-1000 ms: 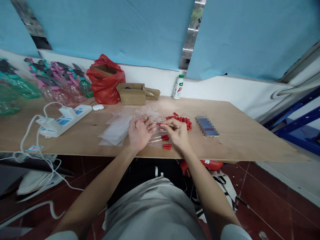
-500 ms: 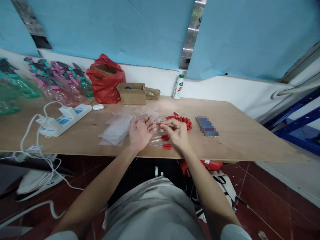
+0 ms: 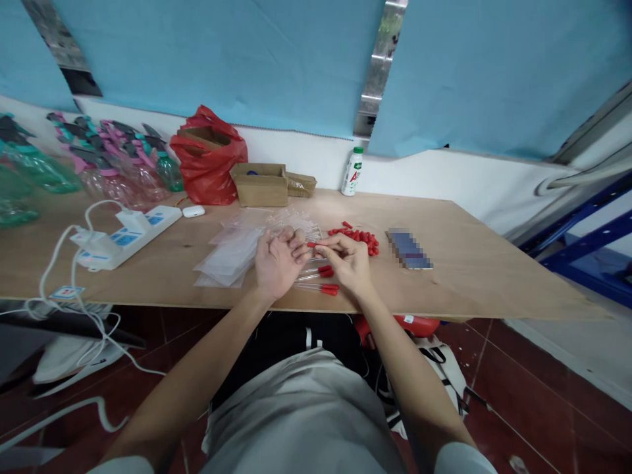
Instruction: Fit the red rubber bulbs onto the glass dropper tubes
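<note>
My left hand point(image 3: 277, 266) is palm up above the table, its fingers curled in; whatever they hold is hidden. In a pinch of thumb and forefinger, my right hand point(image 3: 348, 262) holds a red rubber dropper bulb point(image 3: 311, 245), whose tip points at the left fingertips. Below the hands lie several clear droppers with red bulbs point(image 3: 330, 289). A pile of loose red bulbs point(image 3: 366, 238) sits just behind my right hand. Thin clear tubes point(image 3: 301, 222) are spread behind my left hand. Left of it are clear plastic bags point(image 3: 230, 257).
A phone point(image 3: 411, 250) lies to the right, a white bottle point(image 3: 352, 172) stands at the back. Cardboard box point(image 3: 261, 187), red plastic bag point(image 3: 210, 164) and spray bottles point(image 3: 123, 174) line the back left. A power strip point(image 3: 131, 237) with cables is at the left.
Both hands stay in almost the same place. My right hand and the red bulb have shifted very slightly to the left.
</note>
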`<state>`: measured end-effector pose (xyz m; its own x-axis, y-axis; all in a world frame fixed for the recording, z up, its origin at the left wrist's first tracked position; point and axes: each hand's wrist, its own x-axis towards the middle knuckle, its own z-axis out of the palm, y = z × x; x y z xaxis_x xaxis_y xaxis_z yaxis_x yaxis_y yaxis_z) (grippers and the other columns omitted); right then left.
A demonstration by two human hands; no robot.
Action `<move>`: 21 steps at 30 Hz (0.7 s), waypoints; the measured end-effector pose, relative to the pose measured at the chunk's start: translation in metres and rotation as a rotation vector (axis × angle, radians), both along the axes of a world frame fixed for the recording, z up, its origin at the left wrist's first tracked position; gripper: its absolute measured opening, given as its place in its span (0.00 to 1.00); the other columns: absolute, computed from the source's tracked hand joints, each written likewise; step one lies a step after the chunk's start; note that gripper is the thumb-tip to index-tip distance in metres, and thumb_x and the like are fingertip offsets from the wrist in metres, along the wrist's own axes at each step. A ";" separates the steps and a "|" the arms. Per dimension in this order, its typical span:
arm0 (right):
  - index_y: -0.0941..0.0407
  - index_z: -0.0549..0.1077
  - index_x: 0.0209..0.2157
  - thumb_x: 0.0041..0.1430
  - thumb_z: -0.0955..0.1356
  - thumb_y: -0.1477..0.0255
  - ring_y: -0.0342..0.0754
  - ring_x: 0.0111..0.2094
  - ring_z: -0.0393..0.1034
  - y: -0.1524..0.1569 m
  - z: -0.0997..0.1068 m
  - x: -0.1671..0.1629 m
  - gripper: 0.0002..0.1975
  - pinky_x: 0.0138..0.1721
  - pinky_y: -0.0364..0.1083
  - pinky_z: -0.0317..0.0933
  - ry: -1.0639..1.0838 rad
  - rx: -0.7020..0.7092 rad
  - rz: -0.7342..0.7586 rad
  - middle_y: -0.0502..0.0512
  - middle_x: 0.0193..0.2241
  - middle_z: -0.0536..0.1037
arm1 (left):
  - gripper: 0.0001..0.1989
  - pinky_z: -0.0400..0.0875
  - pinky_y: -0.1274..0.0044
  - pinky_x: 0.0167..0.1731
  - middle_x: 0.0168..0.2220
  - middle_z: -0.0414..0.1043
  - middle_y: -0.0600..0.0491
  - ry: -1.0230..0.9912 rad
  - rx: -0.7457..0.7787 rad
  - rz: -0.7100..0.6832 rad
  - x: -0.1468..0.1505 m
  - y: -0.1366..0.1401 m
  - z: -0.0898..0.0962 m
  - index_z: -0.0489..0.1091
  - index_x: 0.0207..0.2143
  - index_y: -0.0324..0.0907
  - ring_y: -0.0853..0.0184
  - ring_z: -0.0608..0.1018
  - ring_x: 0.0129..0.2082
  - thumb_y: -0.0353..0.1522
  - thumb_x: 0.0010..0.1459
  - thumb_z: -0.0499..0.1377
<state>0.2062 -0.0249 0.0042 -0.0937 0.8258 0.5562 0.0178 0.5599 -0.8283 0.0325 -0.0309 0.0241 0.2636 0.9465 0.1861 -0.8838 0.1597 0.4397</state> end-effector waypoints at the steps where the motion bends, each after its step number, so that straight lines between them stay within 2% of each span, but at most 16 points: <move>1: 0.54 0.84 0.39 0.63 0.77 0.58 0.54 0.35 0.85 0.000 0.001 -0.001 0.13 0.40 0.51 0.80 0.005 0.004 -0.003 0.56 0.34 0.87 | 0.23 0.65 0.77 0.26 0.29 0.56 0.53 -0.002 0.010 -0.001 0.000 0.000 0.000 0.58 0.31 0.43 0.68 0.63 0.25 0.46 0.76 0.42; 9: 0.53 0.86 0.43 0.63 0.77 0.60 0.52 0.36 0.84 0.001 0.001 -0.001 0.12 0.41 0.50 0.78 -0.004 0.036 -0.010 0.55 0.36 0.88 | 0.24 0.66 0.76 0.25 0.29 0.59 0.52 -0.012 -0.032 -0.010 -0.002 -0.002 0.004 0.60 0.31 0.44 0.68 0.64 0.25 0.48 0.76 0.44; 16: 0.52 0.85 0.46 0.63 0.78 0.61 0.50 0.37 0.82 0.006 -0.004 0.001 0.14 0.41 0.48 0.76 -0.018 0.051 -0.021 0.55 0.39 0.87 | 0.28 0.68 0.76 0.27 0.32 0.65 0.50 -0.017 -0.041 0.006 -0.003 -0.001 0.006 0.65 0.34 0.43 0.68 0.67 0.26 0.51 0.76 0.40; 21: 0.53 0.85 0.47 0.62 0.78 0.60 0.50 0.39 0.82 0.008 -0.005 0.002 0.16 0.44 0.49 0.76 -0.028 0.034 -0.030 0.57 0.42 0.87 | 0.26 0.68 0.77 0.28 0.33 0.66 0.49 0.012 -0.032 0.026 -0.002 0.001 0.004 0.62 0.32 0.43 0.68 0.67 0.26 0.47 0.78 0.40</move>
<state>0.2083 -0.0173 -0.0011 -0.0850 0.8091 0.5814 0.0583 0.5866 -0.8078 0.0300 -0.0300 0.0283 0.2407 0.9586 0.1522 -0.8825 0.1508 0.4455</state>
